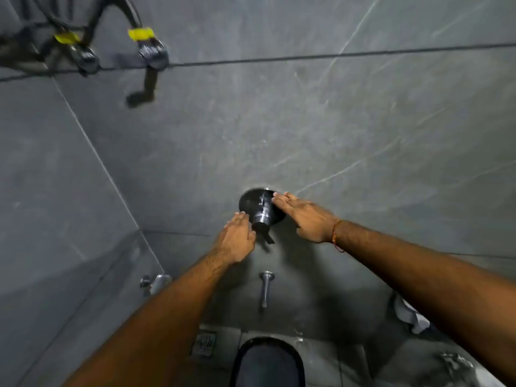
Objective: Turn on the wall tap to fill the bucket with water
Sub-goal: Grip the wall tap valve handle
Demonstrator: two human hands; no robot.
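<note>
Here the tap is a rigid wall mixer: a dark round plate with a chromed barrel and a short dark lever pointing toward 6 o'clock. It sits at centre frame on the grey tile wall. Judged stiff and smooth, probably slippery if wet; grip belongs on the lever or barrel, not the plate.

The left hand, at the tap's 8 o'clock, has loose, open fingers touching the barrel and grasps nothing. The right hand, at 3 o'clock, lies flat and open on the plate's edge.

The spout is at 6 o'clock below the tap; the bucket stands under it.

No brand or legible writing shows.
</note>
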